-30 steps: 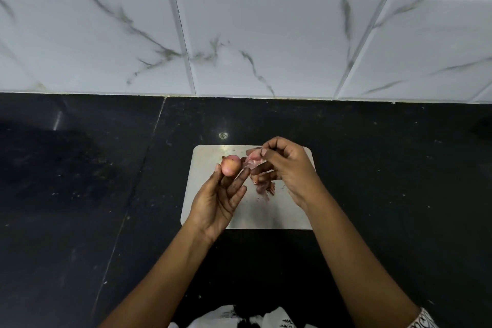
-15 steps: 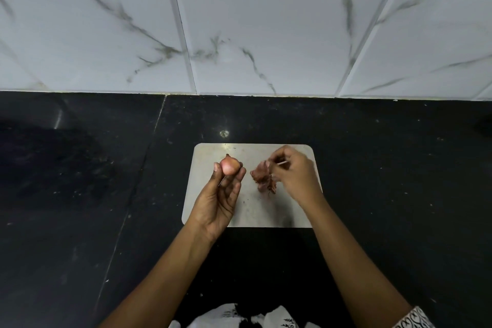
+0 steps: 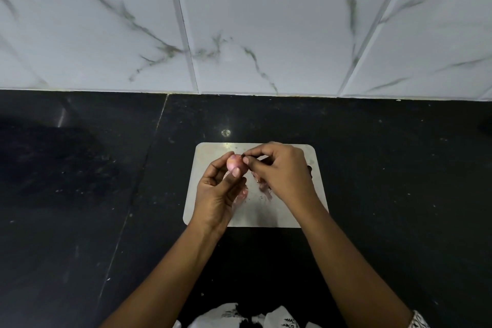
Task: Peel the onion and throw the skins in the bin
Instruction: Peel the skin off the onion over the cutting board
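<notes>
The left hand [image 3: 217, 194] holds the onion [image 3: 234, 163] in its fingers [image 3: 236, 172] above the board [image 3: 213, 152]. The right hand [image 3: 282, 170] meets it from the right, fingers [image 3: 246, 160] narrowed to a pinch at the onion's tip, its axis pointing toward them. Loose skins [image 3: 262, 185] lie under the right hand. Half a second ago that hand was apart, at the skins; now it touches the onion.

I see a pale rounded board [image 3: 298, 210] lying flat on the black tabletop [image 3: 80, 194], with white marbled wall tiles [image 3: 266, 34] behind and patterned white cloth [image 3: 231, 314] at the bottom edge.
</notes>
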Motion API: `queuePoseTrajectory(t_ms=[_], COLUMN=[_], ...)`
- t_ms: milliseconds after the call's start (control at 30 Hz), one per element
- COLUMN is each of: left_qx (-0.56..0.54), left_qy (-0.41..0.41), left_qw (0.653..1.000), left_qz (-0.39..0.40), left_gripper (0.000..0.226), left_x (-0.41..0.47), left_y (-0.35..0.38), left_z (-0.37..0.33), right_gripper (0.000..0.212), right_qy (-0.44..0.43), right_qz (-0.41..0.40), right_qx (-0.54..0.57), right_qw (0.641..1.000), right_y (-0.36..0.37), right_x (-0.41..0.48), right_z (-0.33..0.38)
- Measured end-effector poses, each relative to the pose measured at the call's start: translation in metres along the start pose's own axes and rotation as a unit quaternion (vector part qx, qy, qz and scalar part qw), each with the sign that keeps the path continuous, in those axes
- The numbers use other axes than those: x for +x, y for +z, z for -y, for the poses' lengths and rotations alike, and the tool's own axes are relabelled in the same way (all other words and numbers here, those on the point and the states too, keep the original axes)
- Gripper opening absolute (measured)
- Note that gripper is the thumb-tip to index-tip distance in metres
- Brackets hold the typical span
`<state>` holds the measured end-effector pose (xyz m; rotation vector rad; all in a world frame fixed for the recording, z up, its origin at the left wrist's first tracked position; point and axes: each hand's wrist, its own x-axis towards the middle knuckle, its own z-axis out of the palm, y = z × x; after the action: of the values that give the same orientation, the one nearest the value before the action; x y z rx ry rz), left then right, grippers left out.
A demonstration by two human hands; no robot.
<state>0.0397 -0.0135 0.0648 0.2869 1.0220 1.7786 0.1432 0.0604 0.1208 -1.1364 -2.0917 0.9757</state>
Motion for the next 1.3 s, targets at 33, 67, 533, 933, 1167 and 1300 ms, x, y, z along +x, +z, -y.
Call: queuePoseTrajectory(t_ms=[33,67,533,933,1167,1300], left_qx=[0.006,0.011,-0.042,-0.107,0.008,0.032], left_qy=[0.011,0.020,0.028,-0.039,0.009,0.028], left_qw=[1.000,1.000,0.999,0.993,1.000,0.999], left_qz=[-0.004,-0.009,0.012,0.044,0.020,0.010], left_gripper=[0.036,0.037,0.035,0.064,0.038,0.037], left_x=[0.000,0.000,0.002,0.000,-0.001,-0.004], left_y=[0.001,0.002,0.002,0.004,0.006,0.008], left_z=[-0.001,-0.001,0.004,0.001,-0.004,-0.006], right_gripper=[0.016,0.016,0.008,0.010,0.012,0.011], right_qy=[-0.002,-0.002,-0.054,-0.030,-0.100,-0.104], right_qz=[-0.002,-0.001,-0.068,0.007,-0.003,-0.037], right_qx=[-0.009,-0.018,-0.001,0.043,-0.084,-0.103], right_qw=[1.000,1.000,0.996,0.999,0.991,0.989], right_y=[-0.001,-0.001,0.012,-0.012,-0.015,-0.007], right_x=[0.000,0.000,-0.002,0.003,0.004,0.001], right_z=[0.001,0.002,0.000,0.005,0.012,0.010])
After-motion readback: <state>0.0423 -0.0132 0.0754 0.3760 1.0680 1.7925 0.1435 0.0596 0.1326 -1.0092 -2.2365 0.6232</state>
